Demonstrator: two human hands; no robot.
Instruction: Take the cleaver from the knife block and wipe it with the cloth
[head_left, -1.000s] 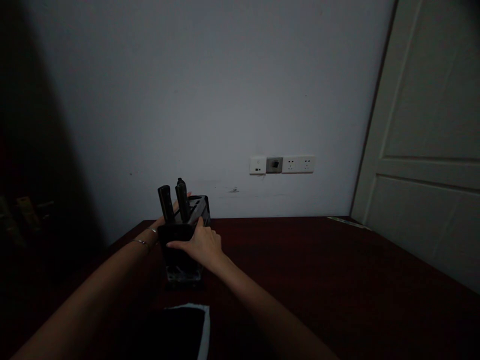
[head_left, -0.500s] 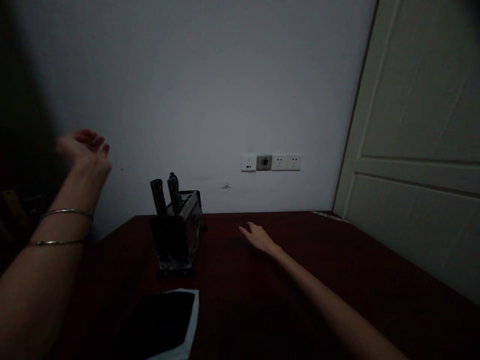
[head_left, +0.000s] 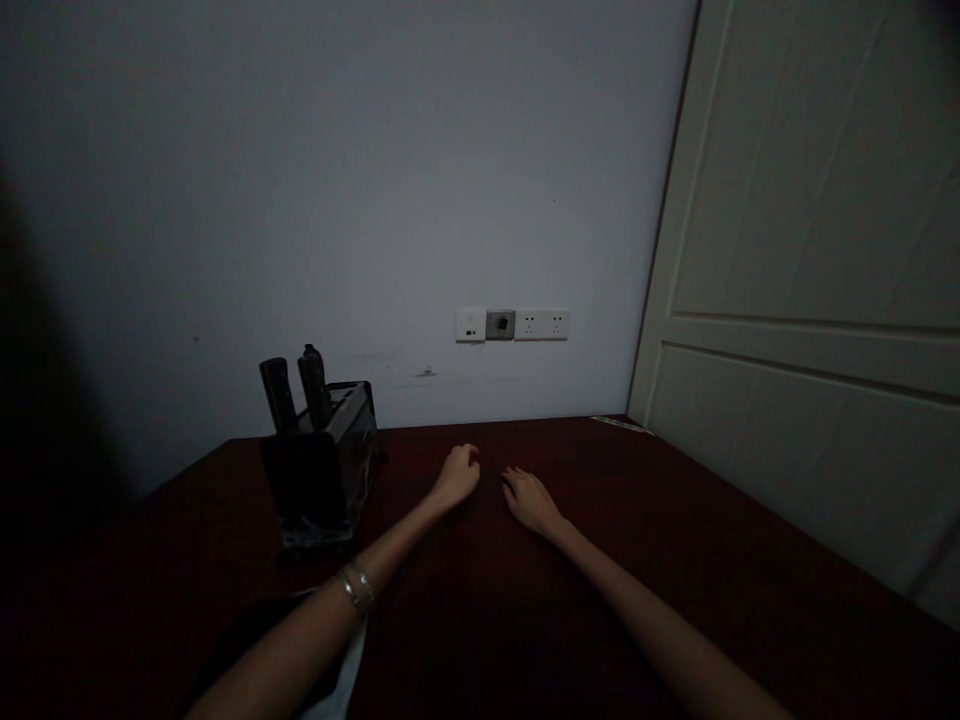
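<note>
A pale wall [head_left: 420, 180] backs the dark red table [head_left: 622, 600]. The knife block [head_left: 306, 490] stands upright toward the table's left, probably so its slots face up and the handles stay within easy reach. A dark sheet [head_left: 349, 672] with a pale edge lies nearer, partly hidden by the left forearm [head_left: 281, 650]. The left hand [head_left: 458, 476] is loosely curled, its palm hidden, so I cannot tell whether it encloses anything; the right hand [head_left: 529, 500] is palm down, fingers extended, apparently resting. Black knife handles [head_left: 278, 395] lean from the block.
</note>
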